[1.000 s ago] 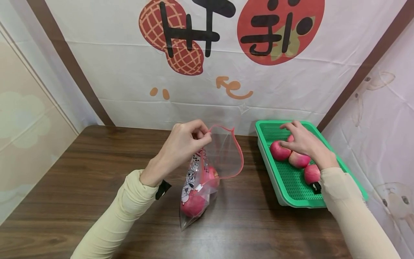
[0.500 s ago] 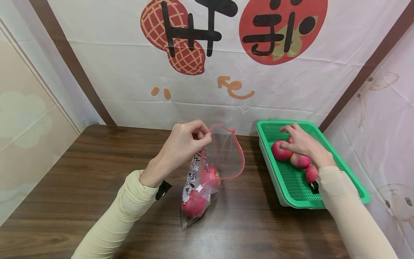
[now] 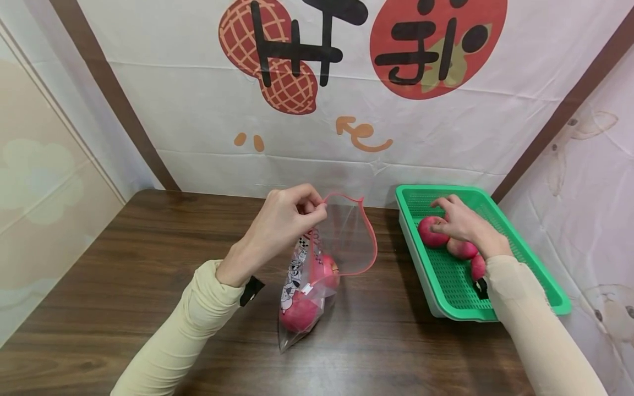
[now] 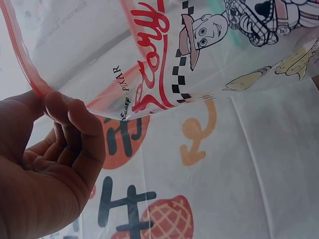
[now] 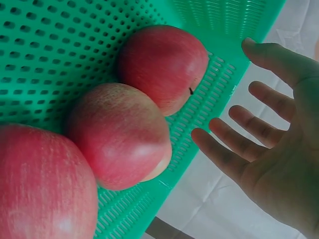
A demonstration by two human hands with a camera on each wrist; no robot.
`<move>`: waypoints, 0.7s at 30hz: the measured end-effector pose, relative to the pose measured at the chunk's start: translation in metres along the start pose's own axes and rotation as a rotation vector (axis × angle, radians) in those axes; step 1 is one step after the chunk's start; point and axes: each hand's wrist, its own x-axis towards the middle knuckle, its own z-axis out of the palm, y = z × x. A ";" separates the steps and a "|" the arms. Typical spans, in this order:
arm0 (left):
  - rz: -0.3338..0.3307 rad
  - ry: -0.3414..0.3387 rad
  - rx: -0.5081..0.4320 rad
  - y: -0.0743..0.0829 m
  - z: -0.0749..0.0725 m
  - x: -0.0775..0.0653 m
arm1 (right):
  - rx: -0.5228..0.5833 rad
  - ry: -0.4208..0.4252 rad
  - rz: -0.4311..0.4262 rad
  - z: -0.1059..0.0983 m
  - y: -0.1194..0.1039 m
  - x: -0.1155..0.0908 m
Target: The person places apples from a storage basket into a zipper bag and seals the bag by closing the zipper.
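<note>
In the head view, my left hand (image 3: 287,217) pinches the red-edged mouth of a clear zip bag (image 3: 293,275), which stands on the table with its opening spread. Two red apples sit inside: a lower apple (image 3: 299,312) and an upper apple (image 3: 331,270). The left wrist view shows fingertips gripping the red zip edge of the printed bag (image 4: 209,55). My right hand (image 3: 465,224) hovers over several apples in a green basket, thumb and fingers spread and holding nothing. In the right wrist view, that hand (image 5: 284,149) is apart from the nearest apples (image 5: 167,64).
The green basket (image 3: 420,267) stands at the right of the brown wooden table (image 3: 163,247), near the back. A printed white cloth (image 3: 213,126) hangs behind the table, and another cloth (image 3: 584,198) hangs at the right. A white zip slider (image 3: 307,289) sits on the bag's edge.
My right hand has lowered slightly toward the apples in the basket. The left hand keeps its pinch on the bag, and the whole head view has shifted a little.
</note>
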 end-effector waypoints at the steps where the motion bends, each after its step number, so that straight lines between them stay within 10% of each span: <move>1: 0.003 0.000 0.000 0.000 0.000 0.000 | 0.000 -0.001 0.000 0.001 0.001 0.000; 21: 0.011 -0.011 -0.007 -0.001 -0.001 -0.001 | -0.015 -0.028 -0.054 0.019 0.013 0.010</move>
